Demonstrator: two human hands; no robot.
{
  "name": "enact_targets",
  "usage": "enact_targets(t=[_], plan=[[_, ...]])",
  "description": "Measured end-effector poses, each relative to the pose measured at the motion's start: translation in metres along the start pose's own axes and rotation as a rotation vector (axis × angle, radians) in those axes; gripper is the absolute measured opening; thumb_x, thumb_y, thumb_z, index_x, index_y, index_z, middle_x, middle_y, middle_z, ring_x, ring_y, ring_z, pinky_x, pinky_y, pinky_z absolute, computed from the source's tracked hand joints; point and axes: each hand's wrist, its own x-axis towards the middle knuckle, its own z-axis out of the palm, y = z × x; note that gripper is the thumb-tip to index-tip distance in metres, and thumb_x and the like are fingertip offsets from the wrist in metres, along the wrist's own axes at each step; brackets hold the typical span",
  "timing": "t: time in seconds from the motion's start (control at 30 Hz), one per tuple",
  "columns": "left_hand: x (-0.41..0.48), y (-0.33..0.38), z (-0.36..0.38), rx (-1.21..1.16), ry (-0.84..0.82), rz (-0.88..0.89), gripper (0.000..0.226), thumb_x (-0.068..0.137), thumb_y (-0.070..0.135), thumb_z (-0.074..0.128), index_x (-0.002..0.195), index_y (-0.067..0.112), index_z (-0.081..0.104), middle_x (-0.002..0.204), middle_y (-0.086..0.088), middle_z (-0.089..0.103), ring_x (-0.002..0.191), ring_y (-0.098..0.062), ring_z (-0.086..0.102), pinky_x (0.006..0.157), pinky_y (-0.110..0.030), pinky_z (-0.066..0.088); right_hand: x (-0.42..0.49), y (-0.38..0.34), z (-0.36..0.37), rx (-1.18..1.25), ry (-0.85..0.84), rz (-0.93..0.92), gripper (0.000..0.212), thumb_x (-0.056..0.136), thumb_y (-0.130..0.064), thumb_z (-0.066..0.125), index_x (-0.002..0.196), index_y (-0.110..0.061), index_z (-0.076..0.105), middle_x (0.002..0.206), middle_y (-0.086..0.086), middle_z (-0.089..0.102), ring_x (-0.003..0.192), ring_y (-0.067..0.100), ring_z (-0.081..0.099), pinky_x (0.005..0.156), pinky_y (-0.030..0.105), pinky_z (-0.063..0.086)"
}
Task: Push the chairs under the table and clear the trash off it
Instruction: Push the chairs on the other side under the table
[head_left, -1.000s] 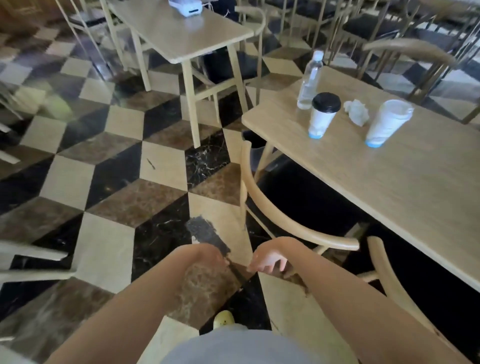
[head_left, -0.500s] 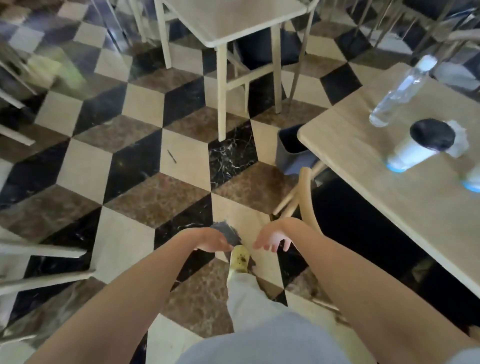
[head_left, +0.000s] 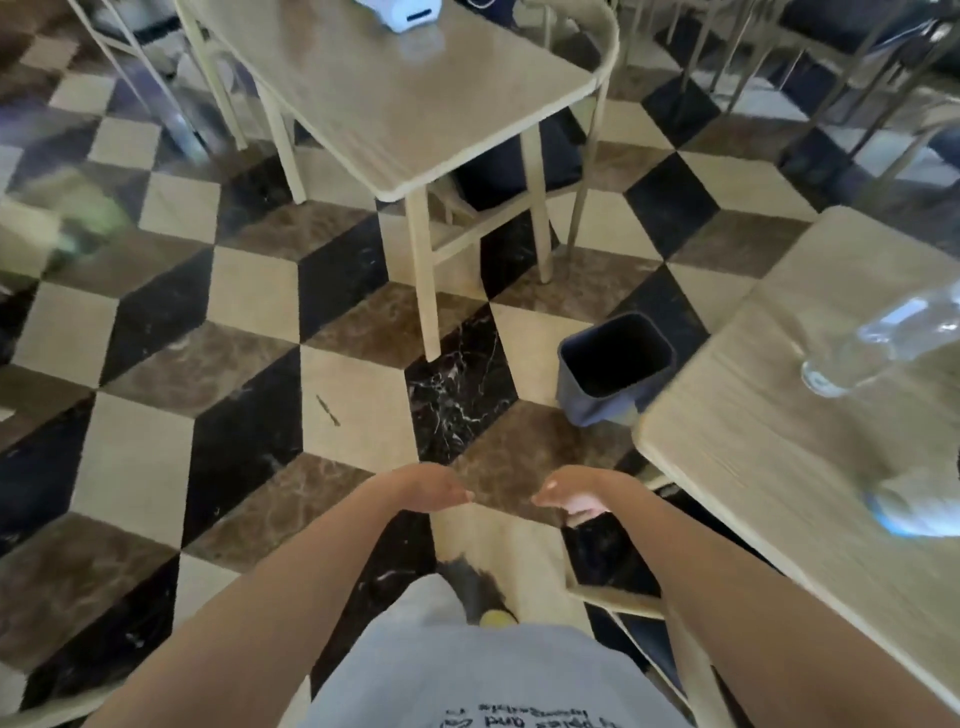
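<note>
The light wooden table (head_left: 753, 467) fills the right side. On it a clear plastic bottle (head_left: 872, 343) stands blurred near the right edge, and the blue-based bottom of a white cup (head_left: 914, 509) shows at the far right. A dark grey trash bin (head_left: 613, 364) stands open on the floor by the table's corner. Part of a wooden chair (head_left: 623, 597) pokes out under the table beside my right arm. My left hand (head_left: 441, 488) and my right hand (head_left: 571, 499) hang over the floor in front of me, fingers loosely apart, holding nothing.
Another wooden table (head_left: 415, 104) with a white box (head_left: 405, 13) on it stands ahead, with a chair (head_left: 587, 130) tucked at its right side. More chairs crowd the top right and left edges. The floor is checkered marble.
The view has swung left and forward, so the cups and tissue have slid out of sight. The trash bin has come into full view. Both hands stay empty in front of me.
</note>
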Motion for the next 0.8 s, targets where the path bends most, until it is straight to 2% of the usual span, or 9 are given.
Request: enact_targets(t=[0.1,0.2,0.27,0.33,0.37,0.4,0.47,0.53,0.8], plan=[[0.037,0.000,-0.048,0.038,-0.048,0.030,0.048,0.101,0.041,0.034,0.136,0.012,0.050,0.142,-0.008,0.050,0.129,-0.026,0.047,0.106,-0.035,0.035,0.037,0.006,-0.036,0.107,0.010,0.072,0.057,0.087,-0.048,0.057,0.133,-0.014,0.049,0.137,0.014,0.051,0.122,0.038,0.053,0.097,0.050,0.052],[0.082,0.001,-0.100,0.165,-0.148,0.100,0.048,0.103,0.039,0.031,0.130,0.007,0.055,0.138,-0.012,0.052,0.126,-0.029,0.049,0.100,-0.035,0.036,0.032,-0.015,-0.072,0.221,-0.006,0.114,0.052,0.096,-0.039,0.051,0.139,-0.012,0.042,0.139,0.011,0.048,0.126,0.032,0.051,0.099,0.046,0.051],[0.121,-0.001,-0.136,0.224,-0.162,0.121,0.045,0.101,0.043,0.032,0.109,0.011,0.063,0.123,-0.015,0.059,0.113,-0.029,0.055,0.086,-0.032,0.038,0.039,-0.022,-0.100,0.223,-0.008,0.103,0.043,0.102,-0.026,0.043,0.143,-0.011,0.040,0.144,0.010,0.045,0.129,0.029,0.050,0.103,0.044,0.047],[0.155,0.000,-0.175,0.305,-0.160,0.167,0.036,0.099,0.049,0.032,0.078,0.026,0.049,0.091,-0.004,0.054,0.083,-0.020,0.052,0.067,-0.024,0.033,0.049,-0.028,-0.128,0.275,0.014,0.116,0.040,0.103,-0.024,0.041,0.140,-0.011,0.045,0.141,0.011,0.050,0.125,0.027,0.053,0.103,0.042,0.047],[0.168,0.003,-0.194,0.326,-0.166,0.180,0.035,0.098,0.051,0.032,0.074,0.029,0.043,0.085,0.001,0.047,0.075,-0.014,0.046,0.062,-0.020,0.029,0.055,-0.029,-0.142,0.320,0.037,0.123,0.041,0.102,-0.028,0.042,0.138,-0.009,0.048,0.138,0.011,0.054,0.123,0.025,0.055,0.102,0.041,0.048],[0.178,0.008,-0.214,0.334,-0.172,0.180,0.035,0.099,0.051,0.032,0.078,0.027,0.047,0.086,0.001,0.046,0.076,-0.013,0.047,0.063,-0.020,0.030,0.060,-0.030,-0.155,0.361,0.060,0.130,0.043,0.102,-0.032,0.043,0.135,-0.007,0.050,0.136,0.010,0.056,0.122,0.024,0.056,0.100,0.041,0.047],[0.193,0.023,-0.251,0.376,-0.208,0.198,0.045,0.100,0.047,0.032,0.109,0.012,0.061,0.112,-0.009,0.058,0.102,-0.020,0.057,0.081,-0.026,0.040,0.067,-0.033,-0.181,0.434,0.077,0.152,0.045,0.101,-0.036,0.043,0.134,-0.007,0.050,0.136,0.010,0.057,0.123,0.024,0.056,0.099,0.040,0.046],[0.209,0.039,-0.282,0.444,-0.211,0.227,0.053,0.101,0.045,0.032,0.133,0.009,0.053,0.137,-0.006,0.053,0.123,-0.023,0.051,0.099,-0.029,0.038,0.070,-0.034,-0.206,0.482,0.087,0.169,0.047,0.101,-0.036,0.042,0.137,-0.007,0.047,0.138,0.009,0.055,0.124,0.024,0.055,0.099,0.039,0.046],[0.291,0.124,-0.376,0.680,-0.273,0.372,0.054,0.100,0.047,0.034,0.137,0.012,0.051,0.142,-0.005,0.051,0.128,-0.023,0.048,0.104,-0.033,0.036,0.102,0.002,-0.308,0.653,0.126,0.218,0.046,0.099,-0.041,0.044,0.131,-0.009,0.051,0.127,0.006,0.061,0.116,0.022,0.060,0.089,0.038,0.049]])
